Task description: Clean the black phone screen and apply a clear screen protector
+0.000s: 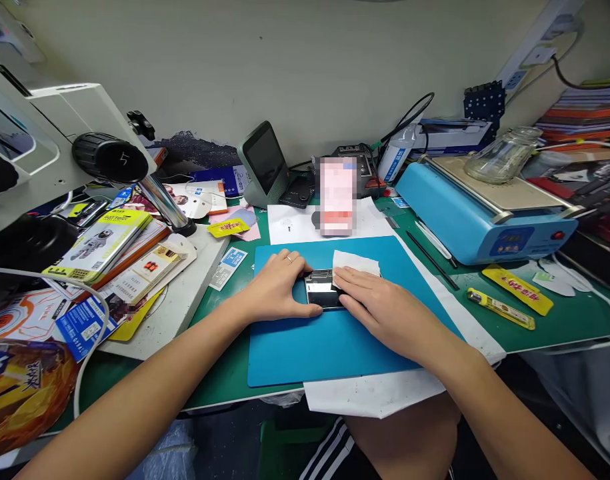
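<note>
A phone (321,298) with a dark, glossy face lies on the blue mat (305,357). My left hand (275,287) grips its left end, thumb along the near edge and fingers at the far edge. A white wipe (357,261) covers part of the phone's right side. Over it, my right hand (379,307) holds the wipe down against the phone with its fingers together. The phone's right end is hidden under the wipe and hand.
Behind the mat stands a blurred, lit phone (337,200) beside a smart display (265,163). A blue heating plate machine (465,213) bearing a glass jar (502,157) is at right. Left are a microscope (109,157) and battery boxes (105,243). A black pen-like stick (432,260) lies right of the mat.
</note>
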### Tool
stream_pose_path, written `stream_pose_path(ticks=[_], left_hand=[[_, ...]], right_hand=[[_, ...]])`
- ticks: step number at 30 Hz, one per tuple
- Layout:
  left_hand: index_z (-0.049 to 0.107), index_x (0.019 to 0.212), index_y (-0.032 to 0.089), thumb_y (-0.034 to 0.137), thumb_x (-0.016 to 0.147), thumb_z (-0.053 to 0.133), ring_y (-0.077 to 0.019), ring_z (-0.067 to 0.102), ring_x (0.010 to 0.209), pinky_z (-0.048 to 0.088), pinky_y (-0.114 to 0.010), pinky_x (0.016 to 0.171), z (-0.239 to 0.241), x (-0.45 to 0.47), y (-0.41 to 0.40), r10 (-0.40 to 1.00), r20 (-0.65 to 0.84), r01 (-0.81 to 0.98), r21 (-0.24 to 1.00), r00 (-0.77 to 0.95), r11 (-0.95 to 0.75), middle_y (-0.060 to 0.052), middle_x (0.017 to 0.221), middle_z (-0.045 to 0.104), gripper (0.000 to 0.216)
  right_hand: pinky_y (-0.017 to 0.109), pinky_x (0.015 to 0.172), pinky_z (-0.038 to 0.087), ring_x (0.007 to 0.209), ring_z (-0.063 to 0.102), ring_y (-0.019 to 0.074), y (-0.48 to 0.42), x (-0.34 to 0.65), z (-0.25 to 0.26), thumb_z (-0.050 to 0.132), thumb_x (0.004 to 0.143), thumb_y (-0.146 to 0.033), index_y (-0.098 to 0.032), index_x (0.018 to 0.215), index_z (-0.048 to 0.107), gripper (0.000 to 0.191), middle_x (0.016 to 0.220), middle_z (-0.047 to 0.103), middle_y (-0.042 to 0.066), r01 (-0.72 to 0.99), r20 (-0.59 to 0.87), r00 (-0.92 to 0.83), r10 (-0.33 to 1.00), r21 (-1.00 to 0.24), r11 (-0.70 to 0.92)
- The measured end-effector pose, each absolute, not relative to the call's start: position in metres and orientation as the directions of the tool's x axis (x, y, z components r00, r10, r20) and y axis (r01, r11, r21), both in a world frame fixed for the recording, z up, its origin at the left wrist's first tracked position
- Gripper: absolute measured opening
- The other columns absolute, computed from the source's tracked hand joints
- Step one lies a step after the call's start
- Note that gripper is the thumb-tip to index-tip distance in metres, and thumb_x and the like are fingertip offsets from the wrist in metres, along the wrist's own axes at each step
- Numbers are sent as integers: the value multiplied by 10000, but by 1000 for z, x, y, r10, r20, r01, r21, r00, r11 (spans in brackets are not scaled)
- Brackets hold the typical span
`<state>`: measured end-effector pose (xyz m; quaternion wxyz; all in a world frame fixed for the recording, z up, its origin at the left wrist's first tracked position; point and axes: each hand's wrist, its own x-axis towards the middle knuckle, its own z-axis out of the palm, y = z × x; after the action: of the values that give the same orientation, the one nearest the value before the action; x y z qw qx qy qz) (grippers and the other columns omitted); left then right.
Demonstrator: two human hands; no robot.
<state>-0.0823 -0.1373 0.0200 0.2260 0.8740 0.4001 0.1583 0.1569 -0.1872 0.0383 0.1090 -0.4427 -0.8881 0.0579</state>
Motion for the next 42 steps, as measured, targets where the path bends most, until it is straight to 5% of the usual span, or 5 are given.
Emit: stream_pose_path(ticks=[12, 16, 19, 42], left_hand=[[574, 1033, 209, 574, 750, 747, -267, 519, 976, 441, -435, 878, 24, -83, -138, 766, 117, 610, 534, 632, -585, -50, 1009, 604, 493], [571, 1015, 225, 421, 970, 450, -251, 511, 967, 427, -457, 900, 21, -86, -137, 770, 105, 597, 571, 629, -564, -49, 1008, 613, 235], [559, 980, 225, 318, 978, 349, -259, 502, 963, 422, -472, 892, 18, -87, -135, 777, 112, 600, 571, 620, -561, -54, 1004, 615, 230], [592, 1098, 211, 647, 773, 714, -292, 535, 1012, 457, -441, 856, 23, -85, -138, 756, 108, 629, 486, 646, -607, -76, 1080, 621, 557]], right_hand=[[495, 1108, 494, 1375, 532, 299, -186, 137, 39, 437, 1028, -327, -116, 1408, 593, 462, 1494, 560, 145, 765, 122, -602, 789, -197, 614], [470, 1125, 480, 1405, 501, 273, -189, 124, 38, 458, 1026, -382, -134, 1443, 552, 494, 1524, 531, 127, 727, 158, -627, 763, -231, 646], [477, 1136, 470, 1410, 495, 281, -200, 121, 36, 495, 1013, -419, -120, 1429, 565, 518, 1520, 532, 134, 711, 170, -645, 745, -224, 667], [589, 1113, 452, 1328, 581, 312, -236, 207, 15, 414, 1041, -393, -141, 1431, 566, 489, 1450, 605, 130, 862, 228, -488, 842, -28, 507]])
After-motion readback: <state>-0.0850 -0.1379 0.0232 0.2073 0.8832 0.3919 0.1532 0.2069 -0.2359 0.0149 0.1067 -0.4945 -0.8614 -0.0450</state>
